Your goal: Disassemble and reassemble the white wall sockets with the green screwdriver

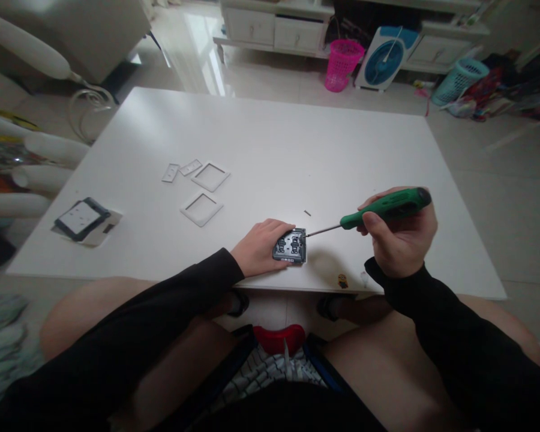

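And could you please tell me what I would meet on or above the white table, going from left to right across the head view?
Black-and-white plate unit → leftmost small white insert → nearer square frame → left hand → dark module → small dark piece → small yellow figure → right hand.

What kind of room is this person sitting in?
Probably a living room in a home: beyond the white table there are low white cabinets, a blue and white fan and a pink basket on a shiny floor.
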Demonstrator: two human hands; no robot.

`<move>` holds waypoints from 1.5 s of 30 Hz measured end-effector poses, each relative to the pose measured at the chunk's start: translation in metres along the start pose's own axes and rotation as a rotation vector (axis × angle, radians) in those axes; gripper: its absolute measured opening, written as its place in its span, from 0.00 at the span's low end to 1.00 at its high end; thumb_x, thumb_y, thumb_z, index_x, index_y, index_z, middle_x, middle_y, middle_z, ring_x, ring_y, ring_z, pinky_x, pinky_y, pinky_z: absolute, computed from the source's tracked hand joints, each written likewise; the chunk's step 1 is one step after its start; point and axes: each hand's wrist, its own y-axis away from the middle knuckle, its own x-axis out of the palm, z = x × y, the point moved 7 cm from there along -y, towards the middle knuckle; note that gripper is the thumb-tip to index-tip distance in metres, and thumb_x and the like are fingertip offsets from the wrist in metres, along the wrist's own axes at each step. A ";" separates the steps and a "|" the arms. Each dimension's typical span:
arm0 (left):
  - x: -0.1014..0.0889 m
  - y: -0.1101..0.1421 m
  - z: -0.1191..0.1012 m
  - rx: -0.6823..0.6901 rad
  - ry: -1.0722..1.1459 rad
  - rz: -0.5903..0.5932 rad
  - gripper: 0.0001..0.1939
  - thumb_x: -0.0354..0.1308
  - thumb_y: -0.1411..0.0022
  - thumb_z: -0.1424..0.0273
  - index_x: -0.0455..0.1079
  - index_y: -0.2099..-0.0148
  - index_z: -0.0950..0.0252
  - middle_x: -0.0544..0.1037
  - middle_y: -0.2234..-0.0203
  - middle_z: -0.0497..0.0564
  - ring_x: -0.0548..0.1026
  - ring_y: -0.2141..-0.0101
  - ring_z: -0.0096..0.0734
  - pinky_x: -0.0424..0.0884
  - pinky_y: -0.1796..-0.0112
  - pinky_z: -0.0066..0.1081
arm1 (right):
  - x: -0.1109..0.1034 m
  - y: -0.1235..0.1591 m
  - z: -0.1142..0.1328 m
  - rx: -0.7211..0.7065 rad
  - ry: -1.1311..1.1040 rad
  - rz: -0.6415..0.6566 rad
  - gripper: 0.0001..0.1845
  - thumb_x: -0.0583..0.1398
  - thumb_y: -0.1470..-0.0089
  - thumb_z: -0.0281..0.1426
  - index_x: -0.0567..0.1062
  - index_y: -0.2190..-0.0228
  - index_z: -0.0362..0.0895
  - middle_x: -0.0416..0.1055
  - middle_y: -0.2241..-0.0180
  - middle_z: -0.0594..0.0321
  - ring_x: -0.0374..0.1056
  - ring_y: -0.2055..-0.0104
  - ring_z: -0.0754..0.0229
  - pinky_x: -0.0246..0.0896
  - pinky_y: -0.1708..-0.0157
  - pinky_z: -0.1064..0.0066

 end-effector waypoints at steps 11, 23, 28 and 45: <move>0.007 0.000 -0.001 -0.026 0.005 -0.058 0.33 0.71 0.45 0.61 0.66 0.40 0.60 0.76 0.44 0.57 0.72 0.45 0.49 0.68 0.44 0.49 | 0.001 0.000 0.001 -0.003 0.013 0.004 0.18 0.75 0.52 0.36 0.74 0.64 0.47 0.75 0.69 0.66 0.72 0.75 0.62 0.72 0.77 0.68; 0.007 -0.003 -0.001 0.003 0.050 -0.072 0.33 0.71 0.46 0.65 0.66 0.40 0.61 0.77 0.46 0.55 0.72 0.46 0.47 0.69 0.45 0.47 | 0.008 0.003 0.012 -0.026 0.085 0.050 0.18 0.75 0.53 0.37 0.75 0.64 0.48 0.74 0.68 0.64 0.72 0.74 0.61 0.73 0.78 0.67; 0.007 -0.004 0.001 -0.004 0.069 -0.068 0.31 0.70 0.45 0.66 0.67 0.40 0.60 0.77 0.45 0.55 0.72 0.46 0.48 0.69 0.44 0.48 | 0.011 0.004 0.021 -0.099 0.191 0.063 0.17 0.75 0.52 0.36 0.77 0.63 0.47 0.75 0.68 0.63 0.74 0.71 0.57 0.74 0.74 0.64; 0.011 -0.002 0.010 -0.017 0.073 -0.089 0.31 0.70 0.46 0.66 0.67 0.40 0.61 0.76 0.45 0.57 0.72 0.45 0.48 0.70 0.44 0.48 | 0.010 0.010 0.023 -0.119 0.277 0.111 0.23 0.76 0.54 0.35 0.80 0.56 0.48 0.79 0.67 0.60 0.75 0.71 0.52 0.68 0.77 0.58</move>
